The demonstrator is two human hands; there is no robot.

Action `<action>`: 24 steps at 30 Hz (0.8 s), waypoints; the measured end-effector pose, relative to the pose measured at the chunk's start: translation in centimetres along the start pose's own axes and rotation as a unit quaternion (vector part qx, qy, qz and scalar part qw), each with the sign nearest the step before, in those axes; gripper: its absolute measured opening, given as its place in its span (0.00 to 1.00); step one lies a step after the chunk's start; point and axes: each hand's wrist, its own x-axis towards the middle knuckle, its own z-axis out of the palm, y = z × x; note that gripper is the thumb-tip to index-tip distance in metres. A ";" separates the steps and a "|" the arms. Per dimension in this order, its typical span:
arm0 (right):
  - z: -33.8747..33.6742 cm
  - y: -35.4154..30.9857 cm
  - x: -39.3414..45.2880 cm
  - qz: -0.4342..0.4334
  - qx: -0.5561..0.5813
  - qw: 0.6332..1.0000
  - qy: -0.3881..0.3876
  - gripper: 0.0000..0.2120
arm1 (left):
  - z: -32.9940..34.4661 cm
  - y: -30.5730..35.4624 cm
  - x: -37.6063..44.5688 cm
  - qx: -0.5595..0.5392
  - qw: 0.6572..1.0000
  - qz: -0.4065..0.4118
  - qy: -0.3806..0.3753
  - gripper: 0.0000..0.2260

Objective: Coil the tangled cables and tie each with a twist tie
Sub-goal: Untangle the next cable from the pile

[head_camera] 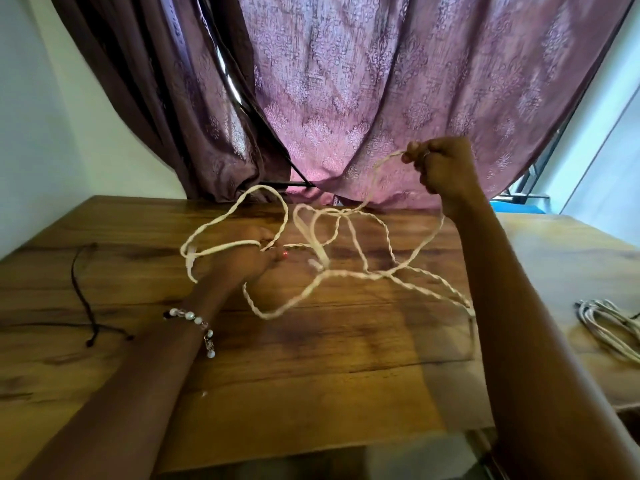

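Note:
A long white twisted cable [349, 275] hangs in loose tangled loops above the wooden table [311, 375]. My left hand [249, 258], with a bead bracelet on the wrist, pinches the cable low over the table's middle, and one loop arches up and to the left of it. My right hand [440, 168] is raised higher in front of the curtain, closed on another part of the same cable. Strands run between the two hands and droop down past my right forearm.
A thin dark cord [86, 296] lies on the table's left side. A bundle of white cables [609, 323] lies at the right edge. A purple patterned curtain [381, 81] hangs behind the table, and a white wall stands to the left.

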 end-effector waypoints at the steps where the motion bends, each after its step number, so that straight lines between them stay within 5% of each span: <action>1: -0.4 -0.1 0.3 -0.017 -0.005 0.999 0.039 0.17 | 0.0 0.3 -0.4 0.027 0.999 0.011 0.014 0.10; 5: -2.2 -0.4 1.6 -0.020 0.011 0.981 0.192 0.15 | 0.0 -0.6 -0.5 0.021 1.000 -0.008 0.018 0.09; 9: -2.9 -0.7 1.0 -0.028 -0.137 0.987 0.083 0.11 | -0.8 0.0 -0.9 0.097 0.995 0.003 0.006 0.11; 13: -3.0 -1.0 0.6 -0.015 -0.152 0.985 0.078 0.11 | -3.6 4.0 -1.5 0.285 0.920 0.021 -0.267 0.32; 15: -2.6 -1.1 0.1 0.013 -0.141 0.987 0.071 0.09 | -4.6 5.8 -1.5 0.335 0.881 -0.005 -0.335 0.30; 20: -2.2 -1.7 -0.5 0.085 0.015 0.993 0.081 0.07 | -6.5 9.8 -1.8 0.331 0.852 -0.062 -0.401 0.26; 24: -2.7 -2.2 -1.0 0.086 0.025 0.995 0.049 0.08 | -8.3 13.7 -3.6 0.191 0.889 -0.039 -0.415 0.22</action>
